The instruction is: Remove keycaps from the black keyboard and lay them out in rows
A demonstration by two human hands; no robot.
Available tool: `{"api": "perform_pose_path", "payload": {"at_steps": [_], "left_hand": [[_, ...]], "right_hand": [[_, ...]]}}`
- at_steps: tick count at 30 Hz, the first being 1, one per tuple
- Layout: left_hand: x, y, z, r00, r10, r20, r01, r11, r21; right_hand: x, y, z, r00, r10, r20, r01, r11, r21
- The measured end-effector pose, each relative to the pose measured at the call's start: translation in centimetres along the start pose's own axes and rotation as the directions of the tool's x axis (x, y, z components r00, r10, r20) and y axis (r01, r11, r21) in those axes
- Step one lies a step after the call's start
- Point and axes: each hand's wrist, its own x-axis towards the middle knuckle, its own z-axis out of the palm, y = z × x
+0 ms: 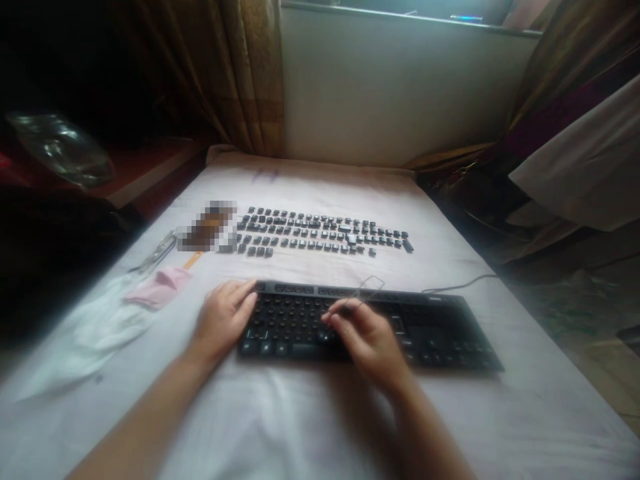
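left hand (223,320) spread on keyboard (440,333) end; right hand (367,340) pinches wire puller (369,287) above it.

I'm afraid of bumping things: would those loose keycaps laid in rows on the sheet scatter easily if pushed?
Likely, yes. The keycaps look small and light and lie loose on the soft sheet, so a nudge would probably slide or tip them. They seem hard plastic, stiffer than the wire tool in the right hand.
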Motion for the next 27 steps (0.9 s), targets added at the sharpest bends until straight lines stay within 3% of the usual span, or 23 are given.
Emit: {"api": "perform_pose_path", "payload": {"at_steps": [13,22,27], "left_hand": [[-0.09,-0.35,-0.24,0.999,0.04,0.006,-0.04,0.999,0.002],[-0.21,-0.01,-0.27,0.999,0.032,-0.003,-0.032,0.999,0.021],[-0.2,0.13,-0.35,1.0,0.023,0.011,-0.024,0.999,0.026]], "right_hand": [[0.14,-0.22,-0.16,0.99,-0.127,0.066,0.132,0.987,-0.088],[0.02,-0.18,0.19,0.953,-0.281,0.112,0.299,0.931,-0.21],[-0.19,0.26,0.25,0.934,-0.307,0.182,0.348,0.899,-0.267]]}}
